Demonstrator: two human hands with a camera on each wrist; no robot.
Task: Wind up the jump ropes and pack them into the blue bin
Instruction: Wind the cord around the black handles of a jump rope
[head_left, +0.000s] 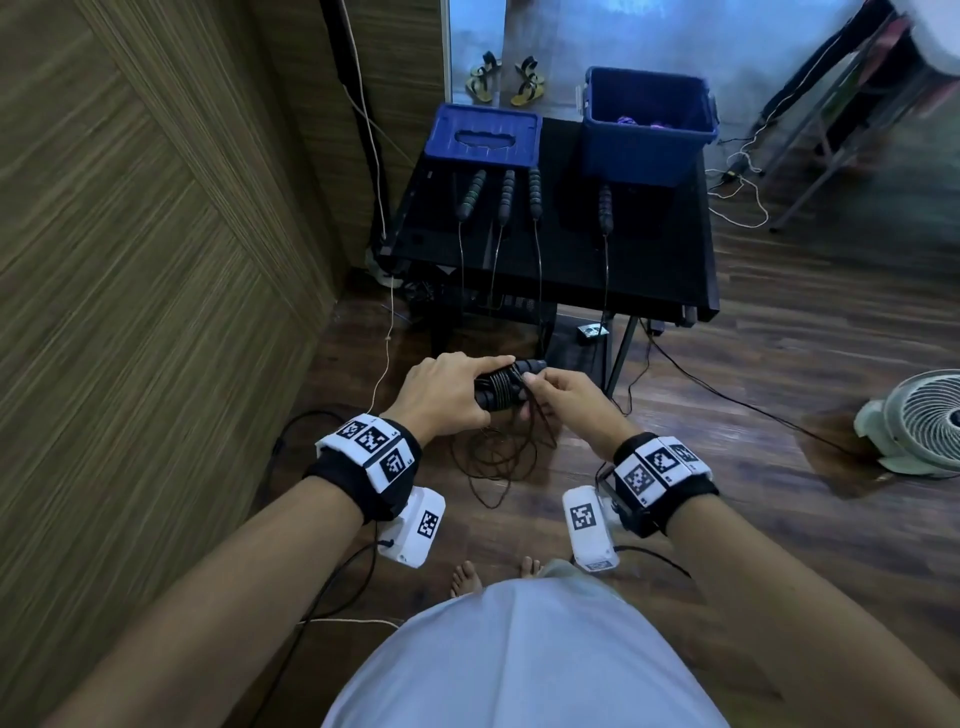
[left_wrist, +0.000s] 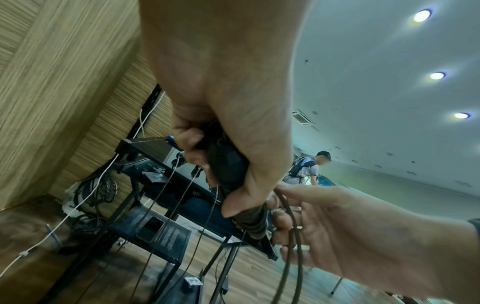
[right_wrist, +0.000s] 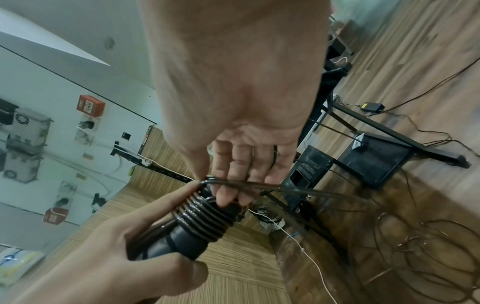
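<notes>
Mid-air, left hand (head_left: 449, 387) clenched round the jump rope handles (right_wrist: 182, 242); right hand (head_left: 563, 397) pinched the cord (right_wrist: 249, 183) at the coils. Cord looked thin, springy, slippery, so best pinched close to the wraps. Blue bin (head_left: 647, 150) sat well apart.

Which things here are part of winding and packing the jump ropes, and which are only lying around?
Part of the job:
- held handles, gripped by left hand
- cord, pinched by right hand
- four handles on the table, cords hanging off it
- blue bin

Lying around:
- blue lid
- sandals
- fan
- floor cables
</notes>
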